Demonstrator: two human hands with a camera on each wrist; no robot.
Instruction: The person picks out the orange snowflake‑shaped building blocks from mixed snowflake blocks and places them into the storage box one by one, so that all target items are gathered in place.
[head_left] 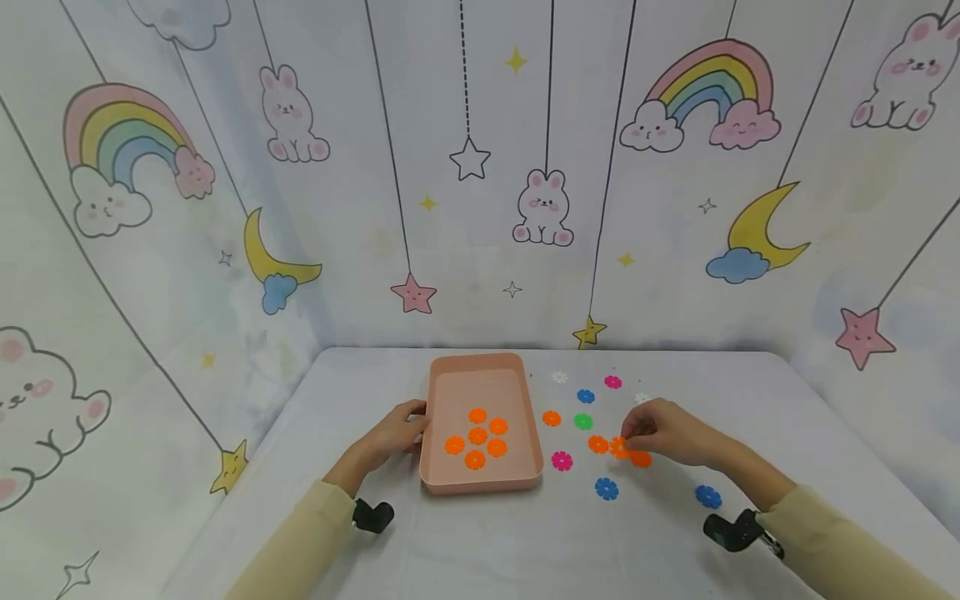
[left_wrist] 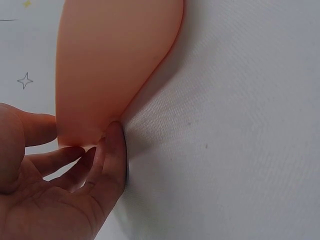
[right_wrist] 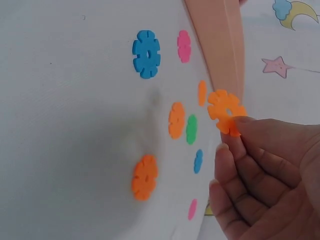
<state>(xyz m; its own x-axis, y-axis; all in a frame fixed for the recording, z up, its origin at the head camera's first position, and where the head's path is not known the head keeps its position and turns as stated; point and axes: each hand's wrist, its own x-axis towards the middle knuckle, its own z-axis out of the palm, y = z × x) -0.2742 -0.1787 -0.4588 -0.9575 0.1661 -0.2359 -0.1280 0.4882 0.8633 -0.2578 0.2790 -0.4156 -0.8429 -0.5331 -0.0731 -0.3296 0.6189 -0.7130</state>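
Note:
My left hand (head_left: 395,433) grips the left side of a peach-pink tray (head_left: 480,385). The left wrist view shows the thumb at the tray wall (left_wrist: 110,60) and the other fingers curled at its lower edge. Inside the tray lie several orange snowflake discs (head_left: 477,436). Over the table on the right, my right hand (head_left: 671,433) pinches an orange snowflake disc (right_wrist: 218,104) between thumb and fingertips, lifted off the cloth. Two orange discs lie close to it, one left (head_left: 597,444) and one just below (head_left: 641,459).
Right of the tray are another orange disc (head_left: 552,418), a green disc (head_left: 583,422), pink discs (head_left: 562,461), blue discs (head_left: 607,488) and pale white ones (head_left: 559,377). A white cloth (head_left: 480,550) covers the table. A patterned curtain (head_left: 480,100) stands behind.

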